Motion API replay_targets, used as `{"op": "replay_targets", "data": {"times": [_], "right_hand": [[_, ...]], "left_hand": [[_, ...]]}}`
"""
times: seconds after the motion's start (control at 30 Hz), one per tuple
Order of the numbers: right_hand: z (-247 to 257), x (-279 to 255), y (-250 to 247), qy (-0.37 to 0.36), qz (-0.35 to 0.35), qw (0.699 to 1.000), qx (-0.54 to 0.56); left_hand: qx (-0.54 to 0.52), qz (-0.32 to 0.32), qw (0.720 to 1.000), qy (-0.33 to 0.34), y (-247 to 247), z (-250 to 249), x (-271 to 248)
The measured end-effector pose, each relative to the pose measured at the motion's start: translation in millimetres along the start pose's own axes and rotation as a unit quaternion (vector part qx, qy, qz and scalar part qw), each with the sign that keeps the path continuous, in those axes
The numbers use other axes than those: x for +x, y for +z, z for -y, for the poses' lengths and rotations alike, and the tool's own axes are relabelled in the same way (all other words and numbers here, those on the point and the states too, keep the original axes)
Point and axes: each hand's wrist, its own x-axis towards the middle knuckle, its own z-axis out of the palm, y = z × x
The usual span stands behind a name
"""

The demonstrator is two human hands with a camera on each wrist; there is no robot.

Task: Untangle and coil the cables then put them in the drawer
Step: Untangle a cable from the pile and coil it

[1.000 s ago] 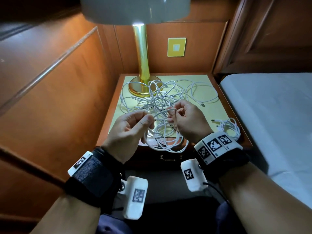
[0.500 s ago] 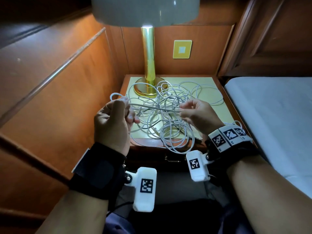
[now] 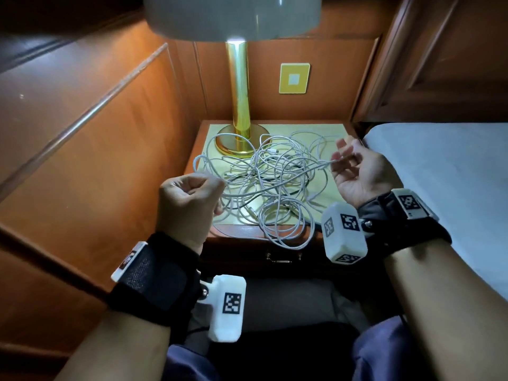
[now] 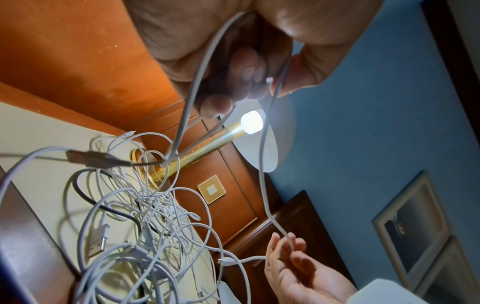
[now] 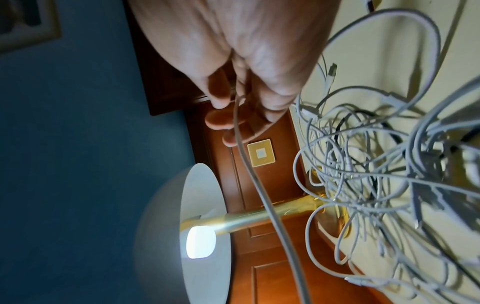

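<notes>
At the left of the head view a wood-panelled wall [image 3: 82, 149] runs back toward the lamp. Just right of it, low in the middle of the frame, the left hand [image 3: 187, 204] is raised with its back toward the camera, the forearm coming up from the lower left and a black wrist strap [image 3: 154, 281] around it. Its fingers are curled into a loose fist, and in the left wrist view they fold round a white cable [image 4: 262, 164] that enters the fist at the top of the frame and leaves it between thumb and fingertips. From there the cable stretches taut across the middle of the frame, above the tangle of cables [image 3: 264, 188], to the right hand. The tangle lies on the pale top of the nightstand [image 3: 324, 136] in the centre, mostly white strands with a darker one among them, and some loops hang over the front edge above the closed drawer [image 3: 280, 259]. A lamp [image 3: 239, 105] with a brass stem stands at the back of the nightstand, its base touched by the loops. The right hand [image 3: 360, 174], centre right, is turned palm up with the fingers loosely spread and slightly bent; the cable lies across them, and whether the thumb pins it I cannot tell. A white bed [image 3: 439, 188] fills the right edge.
</notes>
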Motion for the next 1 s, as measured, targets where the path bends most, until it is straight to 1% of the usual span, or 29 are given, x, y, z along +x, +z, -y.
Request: {"op": "replay_targets", "data": {"times": [0.07,0.13,0.2,0.27,0.33,0.4,0.47,0.53,0.63,0.67,0.73,0.77,0.8,0.83,0.9,1.0], "right_hand": [[1.4,-1.7,-4.1,-0.011,0.02,0.999,-0.042],[3.4,-4.3,-4.9,-0.023,0.067,0.995,-0.073],[5.5,-6.3,-3.6,-0.025,0.099,0.989,-0.106],[6.4,-9.0,-2.7,-0.016,0.128,0.983,-0.133],[5.9,-13.7,-2.8,-0.017,0.153,0.971,-0.181],[4.2,-21.4,-4.2,-0.042,0.173,0.951,-0.251],[3.3,-33.6,-6.5,-0.078,0.197,0.923,-0.321],[4.1,-47.5,-13.2,-0.127,0.222,0.884,-0.392],[10.3,-71.2,-26.7,-0.206,0.251,0.787,-0.525],[12.8,-80.2,-31.0,-0.217,0.257,0.771,-0.54],[17.1,-99.2,-39.7,-0.23,0.275,0.773,-0.523],[17.7,-108.6,-44.2,-0.228,0.286,0.778,-0.511],[16.4,-116.8,-50.0,-0.21,0.294,0.788,-0.499],[14.3,-127.9,-55.3,-0.182,0.304,0.8,-0.484],[9.0,-148.5,-64.8,-0.138,0.325,0.822,-0.447],[0.6,-180.9,-76.4,-0.072,0.377,0.837,-0.391]], "left_hand": [[0.008,-0.008,1.0,-0.002,-1.8,1.4,1.2],[0.026,-0.011,1.0,0.001,-2.7,4.1,2.7],[0.049,0.001,0.999,-0.001,-1.0,5.7,3.1],[0.057,0.037,0.998,-0.013,0.7,8.7,1.7],[0.066,0.096,0.993,-0.019,0.3,11.8,-0.2],[0.118,0.16,0.98,0.01,-2.6,15.1,-2.8],[0.188,0.196,0.961,0.059,-6.1,15.0,-6.9],[0.231,0.206,0.946,0.101,-10.4,11.1,-13.1],[0.257,0.189,0.94,0.123,-21.3,5.6,-26.2],[0.273,0.172,0.938,0.128,-25.5,5.9,-31.1],[0.279,0.137,0.942,0.124,-31.1,7.1,-44.2],[0.261,0.128,0.951,0.108,-32.4,7.8,-52.2],[0.232,0.131,0.961,0.078,-31.5,7.2,-61.6],[0.207,0.147,0.966,0.046,-29.4,6.5,-73.2],[0.16,0.199,0.967,0.007,-21.3,6.7,-98.8],[0.057,0.254,0.965,-0.034,-6.3,3.6,-133.7]]}}
